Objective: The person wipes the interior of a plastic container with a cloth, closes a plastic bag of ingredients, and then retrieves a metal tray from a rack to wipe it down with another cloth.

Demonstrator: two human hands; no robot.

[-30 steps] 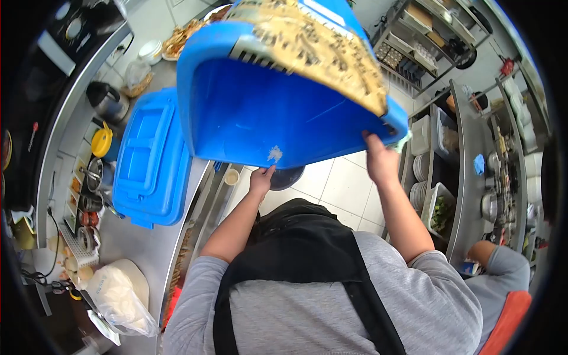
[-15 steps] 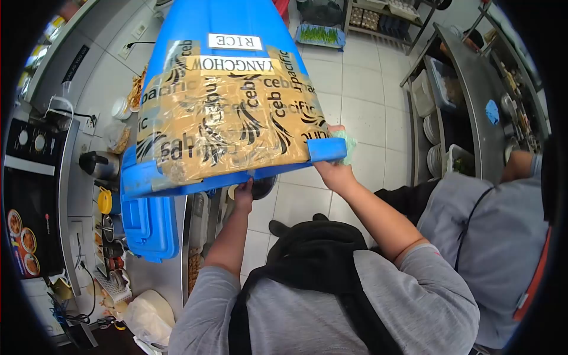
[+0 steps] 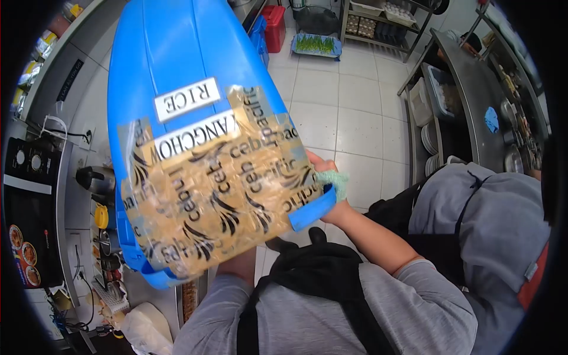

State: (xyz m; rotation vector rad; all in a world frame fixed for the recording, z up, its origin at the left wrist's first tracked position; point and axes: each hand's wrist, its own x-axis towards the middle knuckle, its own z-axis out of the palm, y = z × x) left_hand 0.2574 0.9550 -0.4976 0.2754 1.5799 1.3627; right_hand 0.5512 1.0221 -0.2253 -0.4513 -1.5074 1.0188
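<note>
A large blue plastic bin [image 3: 171,50] fills the left middle of the head view, held up in front of my body and tilted. Brown printed packing tape [image 3: 207,195] covers its near end, and two labels read "YANGCHOW" [image 3: 192,139] and "RICE" [image 3: 187,99], upside down to me. My right hand [image 3: 336,211] is closed at the bin's right edge beside the clip-like handle. A light green mesh cloth [image 3: 338,182] is pressed there between hand and bin. My left forearm [image 3: 236,265] reaches under the bin, which hides the left hand and its fingers.
A microwave [image 3: 32,219] and a kettle [image 3: 94,180] stand on the left counter. At right, a co-worker in a grey shirt [image 3: 473,207] is close to my elbow, beside a steel table [image 3: 461,77]. A tray of greens [image 3: 316,44] lies on the floor ahead.
The bin has come lower and nearer to me and has turned, its right side rising. My left hand, seen earlier under the rim, has gone behind the bin.
</note>
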